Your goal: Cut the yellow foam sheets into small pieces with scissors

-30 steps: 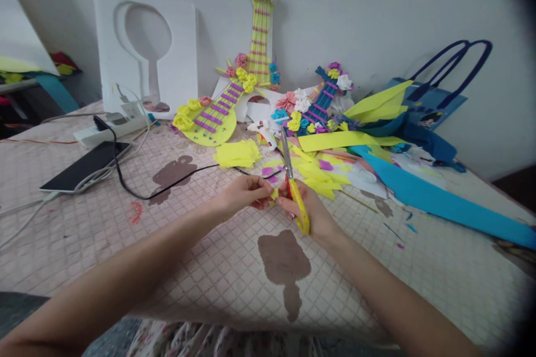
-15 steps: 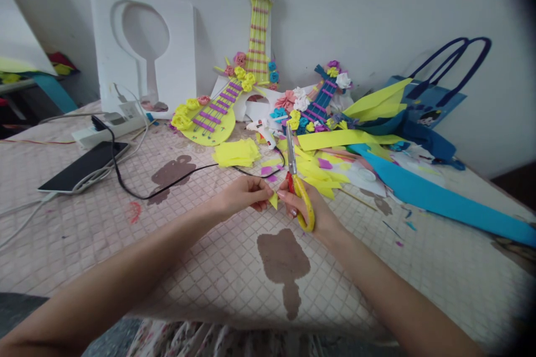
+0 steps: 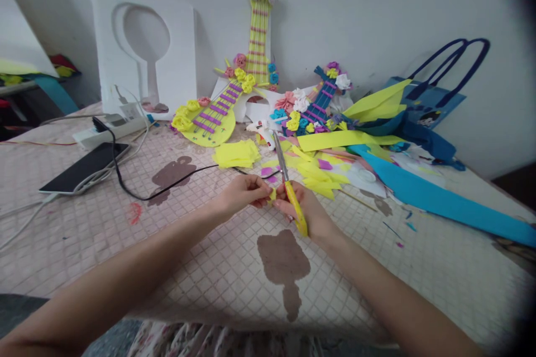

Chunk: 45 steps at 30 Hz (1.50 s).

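Observation:
Between the fingertips of my left hand (image 3: 247, 191) I pinch a small yellow paper piece (image 3: 272, 196). My right hand (image 3: 305, 206) is closed around yellow-handled scissors (image 3: 291, 189), whose blades point up and away from me, seemingly together. The right fingertips are at the edge of the same paper piece, close to the left ones. Just beyond my hands lie a stack of yellow paper (image 3: 237, 153) and a heap of loose yellow strips (image 3: 320, 173). A white glue gun (image 3: 263, 134) rests behind the scissor tips.
Decorated paper guitars (image 3: 215, 117) stand against the wall. A phone (image 3: 86, 167) and power strip (image 3: 109, 129) are on the left, with a black cable (image 3: 167, 188) crossing the cloth. On the right lie a long blue paper strip (image 3: 444, 192) and a blue bag (image 3: 439, 103).
The scissors have swung, their tips moving left and the handle turning more edge-on. My right fingers have shifted slightly left, and the yellow piece looks smaller and more folded between the fingertips.

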Motion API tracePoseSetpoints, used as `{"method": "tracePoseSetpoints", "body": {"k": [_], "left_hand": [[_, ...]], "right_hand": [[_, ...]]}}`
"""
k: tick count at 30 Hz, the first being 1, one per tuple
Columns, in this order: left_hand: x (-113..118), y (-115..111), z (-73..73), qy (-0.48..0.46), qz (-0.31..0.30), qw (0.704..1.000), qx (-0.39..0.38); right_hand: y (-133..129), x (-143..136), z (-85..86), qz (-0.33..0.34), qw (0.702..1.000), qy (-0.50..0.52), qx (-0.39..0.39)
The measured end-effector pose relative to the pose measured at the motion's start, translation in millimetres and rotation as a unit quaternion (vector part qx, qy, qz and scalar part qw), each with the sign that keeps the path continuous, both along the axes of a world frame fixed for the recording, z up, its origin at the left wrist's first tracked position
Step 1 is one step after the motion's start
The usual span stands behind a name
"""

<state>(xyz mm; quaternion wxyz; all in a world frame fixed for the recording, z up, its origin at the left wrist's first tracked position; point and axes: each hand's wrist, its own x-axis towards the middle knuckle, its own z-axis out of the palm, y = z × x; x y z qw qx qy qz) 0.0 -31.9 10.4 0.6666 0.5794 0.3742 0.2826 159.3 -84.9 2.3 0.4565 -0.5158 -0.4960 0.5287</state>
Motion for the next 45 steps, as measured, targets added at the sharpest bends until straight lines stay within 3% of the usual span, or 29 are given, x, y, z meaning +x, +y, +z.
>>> {"method": "tracePoseSetpoints", "body": {"k": [8,13,18,25,45], "left_hand": [[-2,0,-4.2,-0.029,-0.027,0.999,-0.035],[-8,8,3.8,-0.085,0.051,0.994,-0.045],[-18,16,17.4,-0.146,0.089,0.985,-0.031],[-22,12,29.2,-0.164,0.137,0.976,0.030],[-17,8,25.9,-0.171,0.168,0.968,0.076]], "right_hand": [[-1,-1,4.7,-0.002,1.000,0.027,-0.007],[-6,1,7.1,0.039,0.999,0.035,0.010],[-10,7,-0.8,0.092,0.994,-0.040,0.042],[-15,4,-5.4,0.089,0.988,-0.128,0.019],[-21,-8,12.5,0.091,0.981,-0.167,0.031]]}}
